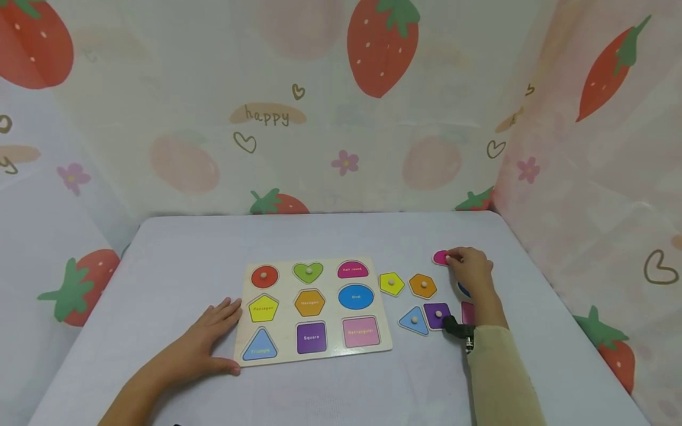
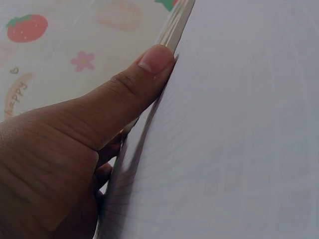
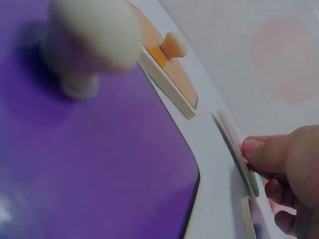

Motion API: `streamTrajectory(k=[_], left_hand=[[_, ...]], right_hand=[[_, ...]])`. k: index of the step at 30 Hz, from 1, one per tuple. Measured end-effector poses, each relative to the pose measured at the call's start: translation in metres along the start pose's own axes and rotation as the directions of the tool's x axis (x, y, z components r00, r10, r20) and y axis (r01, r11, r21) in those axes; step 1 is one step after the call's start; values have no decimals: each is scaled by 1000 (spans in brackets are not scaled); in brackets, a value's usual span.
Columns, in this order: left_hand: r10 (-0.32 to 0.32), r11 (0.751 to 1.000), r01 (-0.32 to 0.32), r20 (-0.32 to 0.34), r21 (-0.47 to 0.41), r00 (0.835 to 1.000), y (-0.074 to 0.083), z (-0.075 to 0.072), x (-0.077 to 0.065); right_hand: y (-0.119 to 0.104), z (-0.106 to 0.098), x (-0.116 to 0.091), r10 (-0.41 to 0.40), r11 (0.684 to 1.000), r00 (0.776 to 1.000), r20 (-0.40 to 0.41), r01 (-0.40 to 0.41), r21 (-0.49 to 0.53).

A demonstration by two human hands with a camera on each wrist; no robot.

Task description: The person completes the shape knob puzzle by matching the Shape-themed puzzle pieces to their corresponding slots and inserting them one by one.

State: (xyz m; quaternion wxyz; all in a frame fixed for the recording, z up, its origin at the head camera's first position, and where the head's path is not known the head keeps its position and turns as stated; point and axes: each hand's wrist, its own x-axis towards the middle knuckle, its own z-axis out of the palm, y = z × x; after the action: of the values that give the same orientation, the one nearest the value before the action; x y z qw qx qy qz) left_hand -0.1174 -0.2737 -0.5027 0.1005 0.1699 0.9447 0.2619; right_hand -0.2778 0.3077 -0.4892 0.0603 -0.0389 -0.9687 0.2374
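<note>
My left hand (image 1: 199,343) lies at the left edge of a wooden shape puzzle board (image 1: 334,338), fingers spread and thumb touching its near left corner. At the right, my right hand (image 1: 471,272) pinches a magenta half-round puzzle piece (image 1: 440,258) between thumb and fingers. In the right wrist view that piece (image 3: 234,154) stands tilted, seen nearly edge-on; its knob is hidden by the fingers. On the board, a red circle piece (image 1: 258,278) and a green heart piece (image 1: 301,272) sit in their places, knobs up. The other places show printed shapes and names.
Between board and right hand lie loose knobbed pieces: a yellow pentagon (image 1: 387,288), orange hexagon (image 1: 418,290), light blue triangle (image 1: 410,325) and purple square (image 1: 433,322). A pink piece (image 1: 467,312) and a blue piece (image 1: 463,289) are partly hidden by the right arm.
</note>
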Motion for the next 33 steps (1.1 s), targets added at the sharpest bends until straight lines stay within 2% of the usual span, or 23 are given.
streamTrajectory(k=[12, 20, 26, 33], left_hand=[[2, 1000, -2, -2, 4, 1000, 2, -1, 0], [4, 1000, -4, 0, 8, 1000, 1, 0, 0], [17, 1000, -17, 0, 11, 1000, 1, -3, -1], [21, 1000, -21, -1, 21, 1000, 0, -2, -1]], right_hand=[[-13, -12, -2, -18, 997, 999, -48, 21, 70], [-33, -22, -7, -71, 993, 996, -53, 75, 90], [-50, -23, -13, -108, 987, 993, -47, 112, 111], [-71, -21, -16, -159, 983, 986, -52, 163, 86]])
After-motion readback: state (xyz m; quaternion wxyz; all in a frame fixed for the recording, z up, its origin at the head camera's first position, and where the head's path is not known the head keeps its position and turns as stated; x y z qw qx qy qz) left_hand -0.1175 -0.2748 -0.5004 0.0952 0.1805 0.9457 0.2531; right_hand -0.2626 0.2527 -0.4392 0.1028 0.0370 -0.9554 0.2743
